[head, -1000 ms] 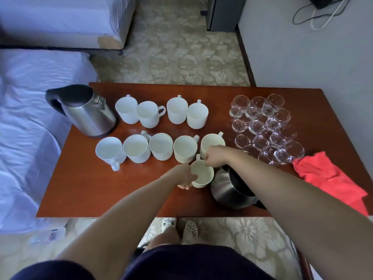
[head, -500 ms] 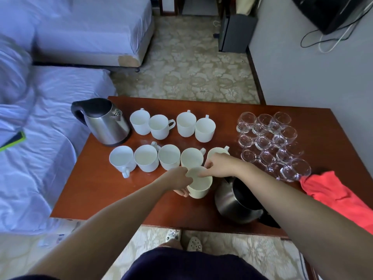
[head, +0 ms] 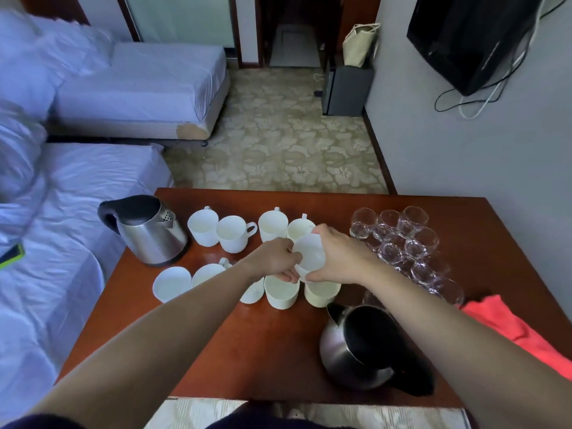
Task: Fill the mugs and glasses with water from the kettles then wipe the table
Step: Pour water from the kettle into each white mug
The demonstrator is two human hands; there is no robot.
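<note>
White ceramic mug (head: 309,253) lifted clear of the table (head: 216,351) and clasped from both sides, its mouth turned up toward the camera. Left hand (head: 272,258) curled round the mug's left wall, fingertips (head: 291,275) tucked under its lower edge. Right hand (head: 337,258) wrapped round the right wall, fingers (head: 322,233) hooked over the far rim. Handle hidden behind the hands.

Directly below the fingers, a row of five mugs (head: 281,291) standing on the dark red wood, one partly covered by the left forearm. Just beyond the fingertips, a row of four mugs (head: 232,232), handles pointing different ways. Well to the left of the fingers, past the far row, a steel kettle (head: 148,230) with black lid and handle, near the table's left edge. Just right of the right hand, a tight cluster of clear glasses (head: 402,239). Nearer the camera than the fingers, under the right forearm, a second steel kettle (head: 362,345) with a dark top. Farther right, a red cloth (head: 510,323) lying crumpled at the table's right edge.

Off the table, left of everything, two beds (head: 139,82) in pale sheets.
</note>
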